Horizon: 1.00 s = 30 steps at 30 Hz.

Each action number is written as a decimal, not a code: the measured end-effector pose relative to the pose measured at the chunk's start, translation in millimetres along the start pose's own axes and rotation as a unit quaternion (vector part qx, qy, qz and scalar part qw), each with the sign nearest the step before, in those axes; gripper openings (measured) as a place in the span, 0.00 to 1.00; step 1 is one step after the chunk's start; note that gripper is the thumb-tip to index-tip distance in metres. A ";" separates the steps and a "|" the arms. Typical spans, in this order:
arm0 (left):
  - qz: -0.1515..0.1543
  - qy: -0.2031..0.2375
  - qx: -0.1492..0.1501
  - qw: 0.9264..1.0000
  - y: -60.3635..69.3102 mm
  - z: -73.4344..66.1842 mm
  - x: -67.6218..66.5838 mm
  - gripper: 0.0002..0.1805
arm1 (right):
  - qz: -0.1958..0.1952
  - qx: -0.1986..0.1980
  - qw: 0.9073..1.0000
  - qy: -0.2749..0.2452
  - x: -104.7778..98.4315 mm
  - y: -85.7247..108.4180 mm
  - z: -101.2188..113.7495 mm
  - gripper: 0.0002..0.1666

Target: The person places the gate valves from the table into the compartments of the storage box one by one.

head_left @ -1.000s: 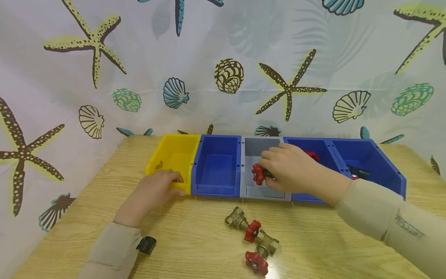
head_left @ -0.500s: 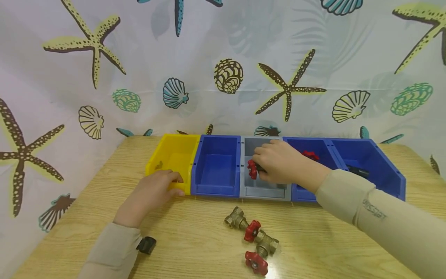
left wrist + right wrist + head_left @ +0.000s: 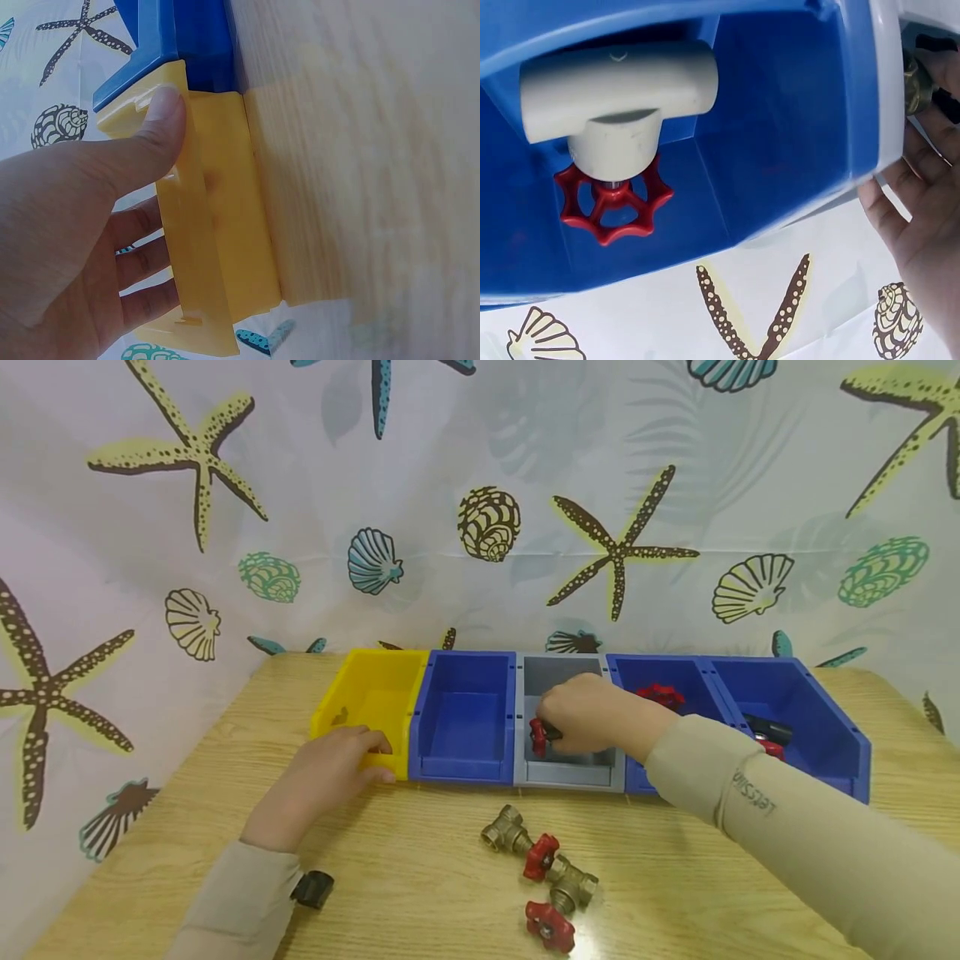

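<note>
My left hand grips the front wall of the yellow bin; in the left wrist view its thumb lies on the wall's near side and the fingers go behind. My right hand is inside the grey bin, holding a valve with a red handwheel. Fingers hide most of that valve; black and brass-coloured parts show among them in the right wrist view. Two brass valves with red handwheels lie on the table, one farther back, the other nearer.
A blue bin stands between the yellow and grey ones. Right of grey, another blue bin holds a white tee-shaped valve with a red handwheel. The rightmost blue bin contains black and red parts. A patterned cloth hangs behind.
My right hand has moved slightly left and lower into the grey bin, with the valve still in its fingers. The left hand stays on the yellow bin.
</note>
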<state>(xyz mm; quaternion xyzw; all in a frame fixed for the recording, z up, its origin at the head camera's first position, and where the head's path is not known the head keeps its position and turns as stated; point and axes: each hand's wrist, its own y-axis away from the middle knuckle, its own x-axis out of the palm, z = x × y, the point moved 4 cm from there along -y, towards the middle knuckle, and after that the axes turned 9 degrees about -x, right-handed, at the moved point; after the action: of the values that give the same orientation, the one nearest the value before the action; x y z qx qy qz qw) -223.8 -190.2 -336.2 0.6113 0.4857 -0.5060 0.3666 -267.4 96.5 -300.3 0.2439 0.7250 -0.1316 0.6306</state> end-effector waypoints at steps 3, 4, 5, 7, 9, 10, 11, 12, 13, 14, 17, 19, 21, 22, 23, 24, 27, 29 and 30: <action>0.001 0.002 -0.002 1.000 0.4 0.2 0.4 0.15 | 0.013 0.005 1.000 -0.005 3.3 -1.8 3.2 0.21; 0.002 0.002 -0.002 1.000 0.5 0.3 0.5 0.15 | 0.015 0.006 1.000 -0.003 4.6 -2.4 4.0 0.21; 0.002 0.003 -0.003 1.000 0.6 0.5 0.6 0.15 | 0.016 0.008 1.000 -0.002 6.0 -2.9 4.6 0.21; 0.002 0.003 -0.003 1.000 0.8 0.9 0.9 0.15 | 0.021 0.009 1.000 -0.001 9.0 -4.1 5.5 0.22; 0.002 0.002 -0.003 1.000 1.0 1.4 1.0 0.15 | 0.024 0.009 1.000 -0.002 11.5 -5.2 6.2 0.21; 0.001 0.002 -0.004 1.000 1.0 1.6 1.0 0.15 | 0.025 0.010 1.000 -0.003 13.0 -5.7 6.3 0.21; 0.001 0.002 -0.004 1.000 1.2 1.7 0.9 0.15 | 0.026 0.010 1.000 -0.005 13.9 -6.2 6.4 0.20; 0.000 0.002 -0.003 1.000 1.3 1.7 0.6 0.15 | 0.026 0.011 1.000 -0.004 14.7 -6.5 6.6 0.19; -0.001 0.001 -0.002 1.000 1.4 1.6 0.3 0.15 | 0.027 0.013 1.000 -0.004 15.3 -6.8 6.4 0.19; -0.003 0.001 -0.002 1.000 1.4 1.7 0.1 0.15 | 0.027 0.015 1.000 -0.005 15.8 -7.1 6.3 0.18; -0.007 0.000 0.000 1.000 1.6 1.8 -0.4 0.15 | 0.034 0.029 0.999 -0.013 17.1 -7.5 5.4 0.15; -0.008 0.000 0.001 1.000 1.5 1.7 -0.5 0.14 | 0.045 0.043 0.998 -0.026 18.0 -8.0 4.6 0.14; -0.008 -0.001 0.001 1.000 1.5 1.5 -0.7 0.14 | 0.052 0.052 0.997 -0.035 19.1 -8.1 4.5 0.13; -0.008 -0.001 0.001 1.000 1.5 1.3 -0.8 0.14 | 0.056 0.054 0.996 -0.037 19.7 -8.2 4.4 0.12; -0.007 -0.001 0.002 1.000 1.4 1.0 -0.9 0.14 | 0.056 0.055 0.996 -0.038 20.1 -8.4 4.5 0.11; -0.006 0.000 0.001 1.000 1.2 1.1 -0.8 0.14 | 0.055 0.056 0.996 -0.038 20.0 -8.4 4.9 0.11; -0.005 0.000 -0.001 1.000 0.7 1.3 -0.4 0.15 | 0.046 0.054 0.997 -0.032 20.0 -7.8 5.9 0.09; -0.006 -0.001 -0.001 1.000 0.5 1.4 -0.1 0.15 | 0.041 0.055 0.997 -0.031 19.4 -7.2 6.5 0.09; -0.007 -0.001 -0.001 1.000 0.4 1.4 0.0 0.15 | 0.039 0.056 0.997 -0.031 19.2 -6.9 6.7 0.09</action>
<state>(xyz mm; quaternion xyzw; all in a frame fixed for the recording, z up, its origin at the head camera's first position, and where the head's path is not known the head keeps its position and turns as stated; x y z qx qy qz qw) -223.8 -191.6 -336.6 0.6070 0.4902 -0.5085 0.3644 -266.9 90.9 -321.0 0.3023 0.6865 -0.1546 0.6430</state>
